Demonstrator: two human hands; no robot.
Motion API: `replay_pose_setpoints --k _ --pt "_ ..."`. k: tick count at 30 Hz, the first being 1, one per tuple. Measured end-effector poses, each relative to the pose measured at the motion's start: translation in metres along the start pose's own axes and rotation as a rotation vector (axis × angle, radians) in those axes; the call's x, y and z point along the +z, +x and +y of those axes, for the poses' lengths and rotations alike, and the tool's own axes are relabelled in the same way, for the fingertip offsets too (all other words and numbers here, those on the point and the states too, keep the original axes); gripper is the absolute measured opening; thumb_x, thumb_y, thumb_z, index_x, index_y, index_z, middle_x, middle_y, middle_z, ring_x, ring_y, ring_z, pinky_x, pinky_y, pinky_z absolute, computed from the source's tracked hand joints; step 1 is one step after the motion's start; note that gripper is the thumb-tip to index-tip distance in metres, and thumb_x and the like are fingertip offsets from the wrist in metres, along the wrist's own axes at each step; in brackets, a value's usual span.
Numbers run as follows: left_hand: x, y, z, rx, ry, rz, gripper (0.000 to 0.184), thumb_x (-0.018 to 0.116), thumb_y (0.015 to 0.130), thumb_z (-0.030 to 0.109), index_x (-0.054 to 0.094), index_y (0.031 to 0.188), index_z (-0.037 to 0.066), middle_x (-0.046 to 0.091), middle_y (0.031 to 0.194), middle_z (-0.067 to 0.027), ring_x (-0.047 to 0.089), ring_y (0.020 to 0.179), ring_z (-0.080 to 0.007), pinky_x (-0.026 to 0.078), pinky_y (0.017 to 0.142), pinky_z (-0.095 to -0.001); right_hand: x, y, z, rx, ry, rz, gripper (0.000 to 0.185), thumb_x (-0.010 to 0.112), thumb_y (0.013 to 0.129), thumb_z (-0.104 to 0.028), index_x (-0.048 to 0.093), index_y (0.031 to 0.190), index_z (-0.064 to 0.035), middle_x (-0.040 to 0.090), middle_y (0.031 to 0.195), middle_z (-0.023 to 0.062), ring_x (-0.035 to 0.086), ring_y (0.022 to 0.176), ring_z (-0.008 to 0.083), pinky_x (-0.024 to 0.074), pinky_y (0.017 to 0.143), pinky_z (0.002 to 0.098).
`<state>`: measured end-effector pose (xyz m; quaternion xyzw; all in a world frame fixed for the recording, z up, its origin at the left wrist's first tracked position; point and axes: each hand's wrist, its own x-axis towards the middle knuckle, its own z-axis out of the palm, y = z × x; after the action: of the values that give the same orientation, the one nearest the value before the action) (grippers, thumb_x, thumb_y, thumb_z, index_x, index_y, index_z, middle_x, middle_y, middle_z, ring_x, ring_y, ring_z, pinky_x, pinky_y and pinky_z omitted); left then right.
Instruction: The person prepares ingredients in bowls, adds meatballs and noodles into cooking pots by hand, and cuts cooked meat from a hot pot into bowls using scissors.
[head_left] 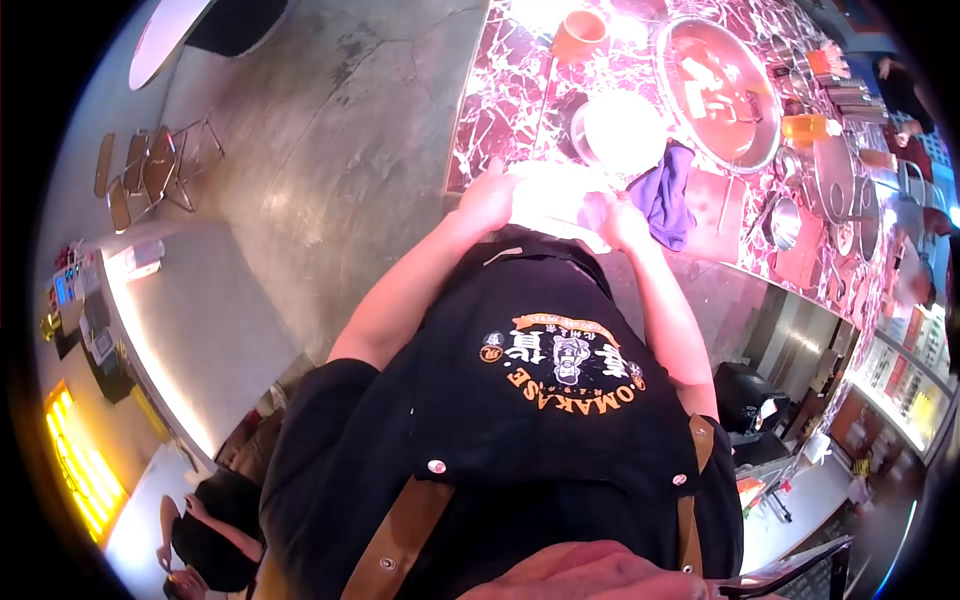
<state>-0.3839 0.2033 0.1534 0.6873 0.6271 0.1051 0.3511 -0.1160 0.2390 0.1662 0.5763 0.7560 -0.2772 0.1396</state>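
My left hand (487, 200) is closed on the left side of a bright white item (550, 200), perhaps a cloth or bag, in front of the black apron. On its right side, my right hand (625, 222) grips the same item with bent fingers. Glare washes out its details. Just beyond it a white round plate or bowl (625, 130) rests on the marbled counter (500, 100). A purple cloth (665, 200) lies beside my right hand.
A large metal basin (720, 95) with reddish contents and an orange cup (580, 36) stand on the counter. Bottles, pans and utensils line the right. Folding chairs (150, 165) are at the left. Another person (215, 520) is at the lower left.
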Motion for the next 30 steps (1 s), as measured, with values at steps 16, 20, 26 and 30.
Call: replay_pose_setpoints --k 16,20,26,30 --pt "-0.035 -0.01 -0.033 -0.177 -0.078 0.048 0.047 0.058 0.083 0.009 0.048 0.129 0.011 0.054 0.116 -0.022 0.059 0.105 -0.0413 0.049 0.088 -0.0456 -0.002 0.024 0.039 0.345 1.583 0.245 0.028 0.046 0.098 -0.015 0.048 0.125 -0.0077 0.063 0.11 0.0163 0.065 0.093 0.0251 0.0534 0.077 0.0343" --pt "-0.05 -0.015 -0.044 -0.263 -0.012 0.053 0.052 0.06 0.08 0.009 0.047 0.13 0.01 0.055 0.114 -0.0209 0.059 0.103 -0.0401 0.049 0.086 -0.0447 -0.009 0.061 0.045 0.279 1.495 0.063 0.039 0.037 0.104 -0.032 0.039 0.132 -0.0045 0.065 0.111 0.0203 0.069 0.088 0.0265 0.0549 0.067 0.0304" --pt "-0.067 -0.011 -0.063 -0.263 -0.043 0.151 0.055 0.062 0.081 0.012 0.045 0.133 0.011 0.055 0.118 -0.0203 0.057 0.105 -0.0389 0.048 0.088 -0.0431 -0.021 0.081 0.075 0.157 1.677 -0.281 0.035 0.058 0.09 -0.004 0.054 0.124 0.0003 0.067 0.108 0.0164 0.069 0.088 0.0253 0.0587 0.068 0.0309" --pt "-0.082 -0.004 -0.06 -0.266 -0.048 0.085 0.057 0.063 0.081 0.013 0.044 0.135 0.013 0.055 0.119 -0.0196 0.057 0.107 -0.0381 0.048 0.09 -0.0429 -0.02 0.085 0.077 0.004 1.78 -0.327 0.035 0.057 0.091 -0.003 0.053 0.125 0.0013 0.067 0.104 0.0143 0.069 0.083 0.0223 0.0572 0.06 0.0252"
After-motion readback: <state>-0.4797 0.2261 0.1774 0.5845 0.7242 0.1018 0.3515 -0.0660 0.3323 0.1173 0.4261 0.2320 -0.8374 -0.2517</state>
